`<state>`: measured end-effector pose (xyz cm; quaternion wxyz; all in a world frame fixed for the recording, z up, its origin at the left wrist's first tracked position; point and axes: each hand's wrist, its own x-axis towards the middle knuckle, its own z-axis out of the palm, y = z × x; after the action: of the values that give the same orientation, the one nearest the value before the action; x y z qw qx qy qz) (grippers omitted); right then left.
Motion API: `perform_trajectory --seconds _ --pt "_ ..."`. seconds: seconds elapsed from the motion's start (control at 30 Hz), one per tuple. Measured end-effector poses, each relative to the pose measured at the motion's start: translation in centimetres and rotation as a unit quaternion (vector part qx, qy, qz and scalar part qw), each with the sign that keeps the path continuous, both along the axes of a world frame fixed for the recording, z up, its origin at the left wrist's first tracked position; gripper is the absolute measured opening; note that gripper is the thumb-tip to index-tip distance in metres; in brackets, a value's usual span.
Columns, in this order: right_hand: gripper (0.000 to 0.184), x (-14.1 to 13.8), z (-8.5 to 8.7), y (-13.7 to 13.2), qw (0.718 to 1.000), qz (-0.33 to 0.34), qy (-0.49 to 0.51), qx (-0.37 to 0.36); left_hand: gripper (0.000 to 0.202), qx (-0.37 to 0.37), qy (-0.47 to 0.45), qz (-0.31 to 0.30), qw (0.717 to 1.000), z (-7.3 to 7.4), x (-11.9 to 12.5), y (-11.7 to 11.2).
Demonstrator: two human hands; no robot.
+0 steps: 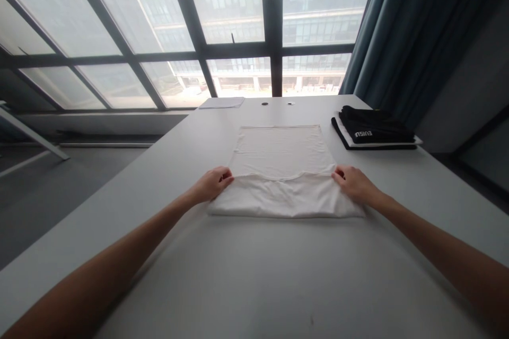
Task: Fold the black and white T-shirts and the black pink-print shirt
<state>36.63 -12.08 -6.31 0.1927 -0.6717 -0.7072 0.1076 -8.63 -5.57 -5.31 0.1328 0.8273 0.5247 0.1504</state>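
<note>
A white T-shirt (pixel 282 169) lies flat on the white table (pixel 254 275), its near part folded over toward the far end. My left hand (pixel 212 184) pinches the left end of the folded edge. On the other side my right hand (pixel 353 183) grips the right end of that same edge, fingers curled on the cloth. Both forearms reach in from the near corners of the view.
A stack of folded dark and white clothes (pixel 374 128) with white lettering sits at the table's right edge. A sheet of paper (pixel 221 102) lies at the far edge near two cable holes (pixel 265 103). Large windows and a blue-grey curtain (pixel 409 37) stand behind.
</note>
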Motion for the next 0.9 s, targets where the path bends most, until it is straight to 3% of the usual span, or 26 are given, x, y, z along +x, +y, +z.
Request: perform_trajectory --seconds 0.3,0.43,0.6,0.77,0.9 --pt "0.017 0.0 0.8 0.4 0.991 -0.021 0.068 0.115 0.028 0.060 -0.056 0.009 0.997 2.4 1.2 1.2" --pt "0.015 0.2 0.5 1.5 0.991 -0.043 0.055 0.116 0.027 0.068 -0.071 0.000 0.995 1.4 1.7 2.9" --pt "0.014 0.6 -0.6 2.2 0.999 -0.036 -0.003 0.024 0.029 0.008 -0.050 -0.036 0.998 -0.6 1.5 4.6" --pt "0.023 0.3 -0.3 2.8 0.999 -0.045 -0.016 -0.009 0.031 0.003 -0.051 -0.021 0.998 -0.3 1.7 4.7" --pt "0.019 -0.1 0.0 3.6 0.998 -0.052 -0.002 0.027 0.032 0.039 -0.054 0.004 0.998 0.1 2.1 4.8"
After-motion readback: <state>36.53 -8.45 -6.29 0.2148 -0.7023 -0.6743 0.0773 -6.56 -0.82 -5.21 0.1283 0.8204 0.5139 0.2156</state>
